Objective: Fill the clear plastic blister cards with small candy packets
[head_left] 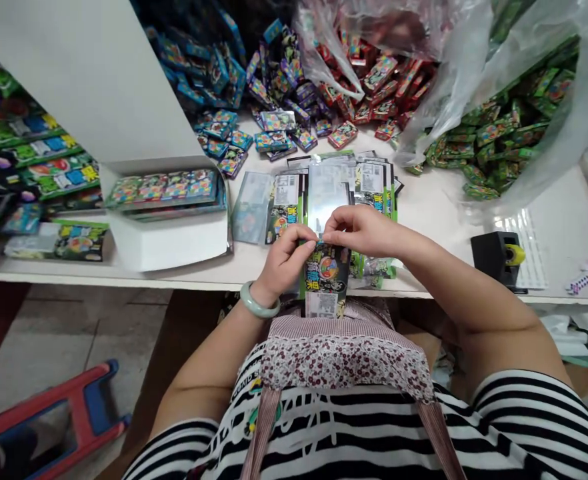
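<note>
Two hands meet over one small printed packet (325,275) just below the middle of the frame, at the near edge of a white table (439,200). The left hand (285,259), with a pale green bangle (257,303) on its wrist, pinches the packet's top edge from the left side. The right hand (361,230) pinches the same top edge from the right, its fingertips bent down onto it. The packet hangs upright between them, its lower end with a white label in front of the person's checked apron (344,340).

Just behind the hands, a stack of flat clear sleeves and printed cards (331,183) lies fanned on the table. Left of that stack a white cardboard box (169,237) stands open with a row of colourful small boxes (164,188) lying in it. Further back, across the upper middle of the frame, loose heaps of blue boxes (214,73) and red boxes (379,77) are piled up, the red ones partly under a clear plastic bag (424,33). At the upper right a second clear bag (569,100) holds green boxes (504,130). A black tape dispenser (499,257) with a yellow roll sits at the right, well apart from the hands. Shelves of printed packs (29,153) fill the far left, and a red and blue stool (54,413) stands on the floor at the lower left
</note>
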The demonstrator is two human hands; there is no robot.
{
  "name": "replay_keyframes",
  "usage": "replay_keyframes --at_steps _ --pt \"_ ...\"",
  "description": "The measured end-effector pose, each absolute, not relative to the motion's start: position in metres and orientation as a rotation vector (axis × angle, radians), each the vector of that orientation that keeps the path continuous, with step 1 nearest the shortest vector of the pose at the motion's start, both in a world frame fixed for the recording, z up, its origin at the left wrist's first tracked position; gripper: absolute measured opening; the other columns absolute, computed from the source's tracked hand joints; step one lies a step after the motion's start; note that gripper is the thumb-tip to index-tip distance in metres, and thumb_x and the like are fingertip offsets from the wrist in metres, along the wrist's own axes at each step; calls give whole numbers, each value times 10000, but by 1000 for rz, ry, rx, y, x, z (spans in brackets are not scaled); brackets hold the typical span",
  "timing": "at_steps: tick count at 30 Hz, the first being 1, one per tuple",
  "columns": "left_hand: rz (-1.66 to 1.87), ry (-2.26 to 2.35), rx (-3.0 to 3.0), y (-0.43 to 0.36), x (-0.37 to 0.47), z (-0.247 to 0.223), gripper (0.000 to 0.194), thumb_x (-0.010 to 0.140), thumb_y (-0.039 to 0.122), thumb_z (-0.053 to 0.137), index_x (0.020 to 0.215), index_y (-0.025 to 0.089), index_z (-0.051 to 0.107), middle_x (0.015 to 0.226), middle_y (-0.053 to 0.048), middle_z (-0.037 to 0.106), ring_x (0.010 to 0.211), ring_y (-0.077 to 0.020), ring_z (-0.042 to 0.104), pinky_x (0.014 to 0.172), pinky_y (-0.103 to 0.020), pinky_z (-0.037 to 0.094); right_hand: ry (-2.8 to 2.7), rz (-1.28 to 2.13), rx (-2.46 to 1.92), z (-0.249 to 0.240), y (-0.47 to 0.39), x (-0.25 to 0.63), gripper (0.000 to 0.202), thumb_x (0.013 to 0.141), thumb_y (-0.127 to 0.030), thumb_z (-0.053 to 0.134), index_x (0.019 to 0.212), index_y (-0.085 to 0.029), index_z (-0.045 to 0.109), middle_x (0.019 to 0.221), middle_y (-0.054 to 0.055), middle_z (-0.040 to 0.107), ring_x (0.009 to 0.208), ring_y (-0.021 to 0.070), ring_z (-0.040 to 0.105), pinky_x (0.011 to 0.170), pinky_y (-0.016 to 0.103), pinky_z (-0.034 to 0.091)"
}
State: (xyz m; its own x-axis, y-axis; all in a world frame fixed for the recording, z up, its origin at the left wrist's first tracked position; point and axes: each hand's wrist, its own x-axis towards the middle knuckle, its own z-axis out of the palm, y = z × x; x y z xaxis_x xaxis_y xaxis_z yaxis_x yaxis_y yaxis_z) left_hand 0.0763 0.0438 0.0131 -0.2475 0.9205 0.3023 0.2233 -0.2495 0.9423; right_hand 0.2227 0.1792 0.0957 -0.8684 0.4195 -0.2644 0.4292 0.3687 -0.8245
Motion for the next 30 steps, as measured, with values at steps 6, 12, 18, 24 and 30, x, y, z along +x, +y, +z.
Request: replay_keyframes --at_steps 6,12,18,24,30 --pt "1568 1403 1411 48 77 11 273 953 488 567 897 221 591 868 -22 609 830 -165 581 778 -339 475 2546 -1533 896 97 176 218 175 841 -307 646 737 -175 602 699 -11 604 648 101 494 638 276 384" --pt "1618 1492 1421 49 83 4 249 861 403 727 897 216 568 856 -2 601 821 -142 582 769 -309 470 2540 -1469 991 97 173 213 154 824 -258 635 704 -178 579 639 -22 571 624 102 497 625 276 372" --pt "1610 1560 1364 45 88 -3 262 845 322 717 1024 220 555 977 -31 605 937 -167 599 861 -341 495 2152 -1869 1156 73 181 211 123 752 -208 661 678 -193 564 665 -19 598 616 109 508 621 272 400" --pt "1389 1297 1060 23 92 6 443 839 515 702 1143 211 592 1051 -81 698 961 -223 679 834 -393 581 1556 -2283 1124 60 186 212 222 607 -242 748 780 -209 613 649 -25 613 575 124 538 543 268 424" --pt "1983 1836 1206 -17 12 76 327 841 513 732 1050 276 648 1010 10 739 908 -189 702 831 -390 599 1965 -2312 1008 66 205 224 385 646 -454 809 897 -207 654 865 31 701 752 145 631 667 287 482"
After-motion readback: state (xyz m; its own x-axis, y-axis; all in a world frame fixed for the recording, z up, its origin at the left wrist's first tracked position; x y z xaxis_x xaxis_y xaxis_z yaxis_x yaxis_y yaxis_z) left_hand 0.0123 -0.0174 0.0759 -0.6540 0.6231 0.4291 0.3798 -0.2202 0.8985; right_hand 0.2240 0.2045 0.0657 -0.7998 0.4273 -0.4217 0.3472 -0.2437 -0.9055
